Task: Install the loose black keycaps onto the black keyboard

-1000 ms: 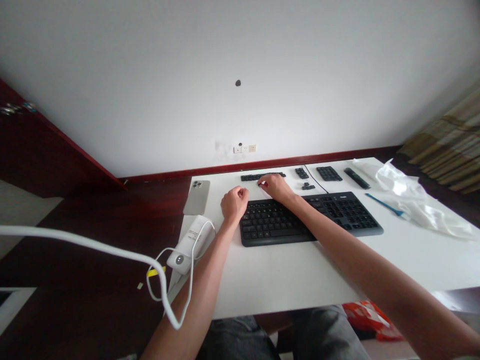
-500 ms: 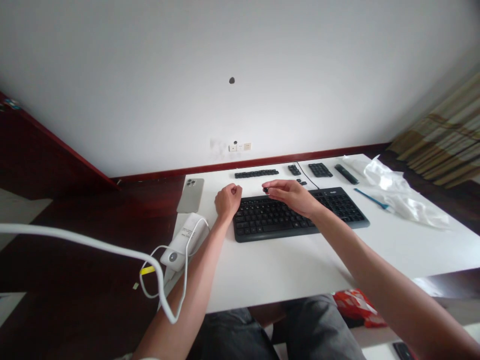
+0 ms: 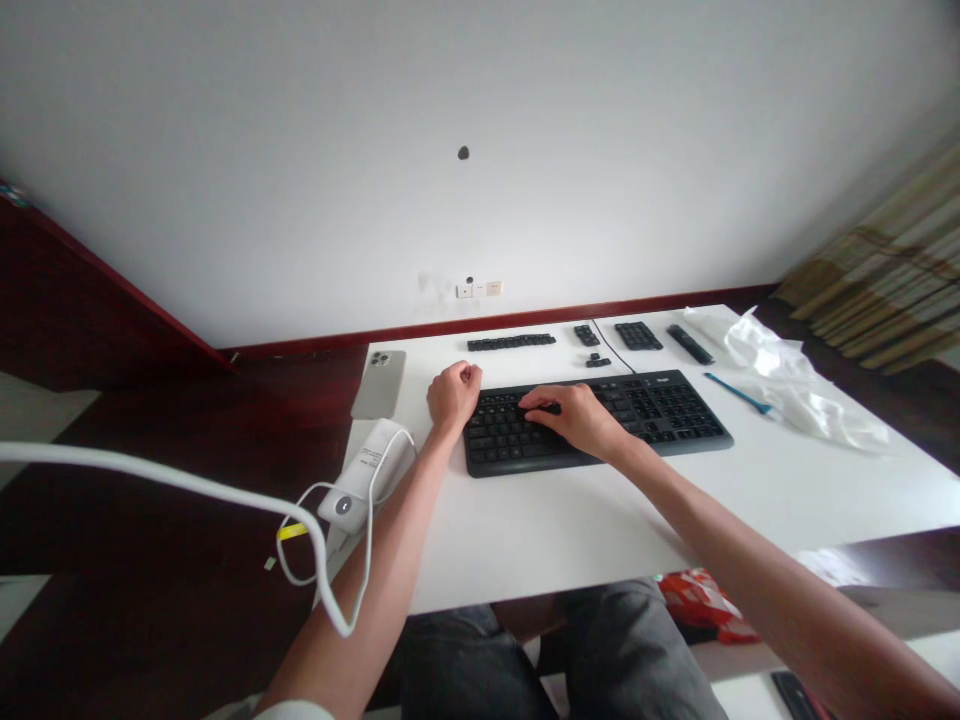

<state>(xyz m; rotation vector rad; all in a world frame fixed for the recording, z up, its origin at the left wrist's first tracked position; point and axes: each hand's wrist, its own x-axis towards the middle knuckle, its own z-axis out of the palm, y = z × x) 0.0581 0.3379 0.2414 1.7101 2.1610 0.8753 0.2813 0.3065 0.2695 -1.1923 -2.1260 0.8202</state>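
A black keyboard [image 3: 517, 458] lies on the white table. Over its upper left keys is my right hand [image 3: 574, 415], thumb and fingertips pinched down at the key rows around a small black keycap, which barely shows against the dark keys. My left hand [image 3: 452, 397] is curled into a fist beside the keyboard's upper left corner; whatever its fingers enclose is hidden. Behind the keyboard lie a long row of loose keycaps [image 3: 511, 343], a small group of keycaps [image 3: 586, 336], a few single keycaps [image 3: 598, 361] and a keycap block [image 3: 638, 336].
To the left are a phone [image 3: 380, 388] and a white power strip [image 3: 367, 465] with a looped white cable [image 3: 187, 481]. A black remote-like object [image 3: 690, 345], a blue brush-like tool [image 3: 739, 393] and crumpled white plastic [image 3: 825, 410] lie at the right. The wall [image 3: 337, 200] rises behind.
My right hand has come down and slightly nearer, from above the keyboard's back edge to its keys, with the keycap. My left fist stays in place. The view has shifted slightly.
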